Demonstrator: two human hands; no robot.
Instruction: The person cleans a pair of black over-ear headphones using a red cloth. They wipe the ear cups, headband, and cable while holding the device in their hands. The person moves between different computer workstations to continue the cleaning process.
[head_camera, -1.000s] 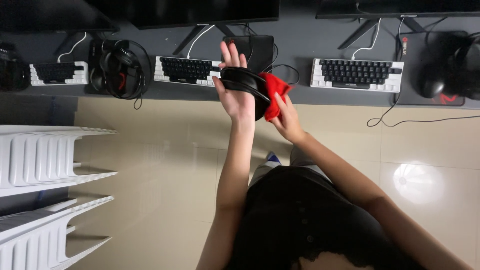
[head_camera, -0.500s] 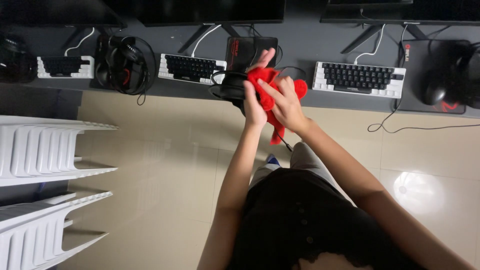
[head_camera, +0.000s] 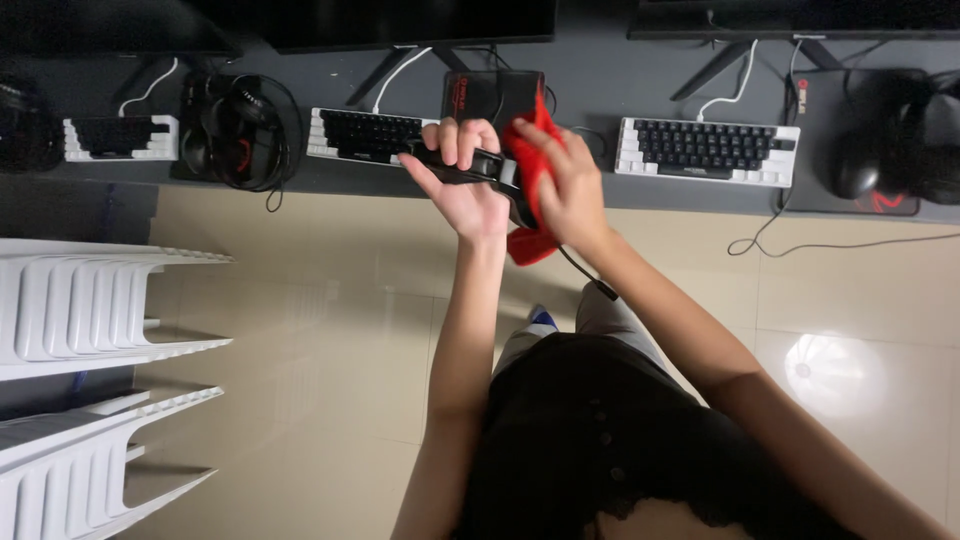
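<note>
Red cloth (head_camera: 528, 170) is bunched in the right hand (head_camera: 566, 190), whose fingers press it against the side of a black headset (head_camera: 470, 168) held up in front of the desk edge. The left hand (head_camera: 462, 190) is closed around the headset, thumb and fingers wrapped over its dark band, palm facing the camera. Both hands touch, the cloth between the right palm and the headset, a corner of it hanging just below the grip. A thin black cable (head_camera: 585, 272) trails down from the grip toward the person's lap. Beyond the grip, on the grey desk (head_camera: 620, 80), lie a white-and-black keyboard (head_camera: 368, 135) to the left and a second keyboard (head_camera: 708, 150) to the right; another headset (head_camera: 240, 130) rests farther left.
</note>
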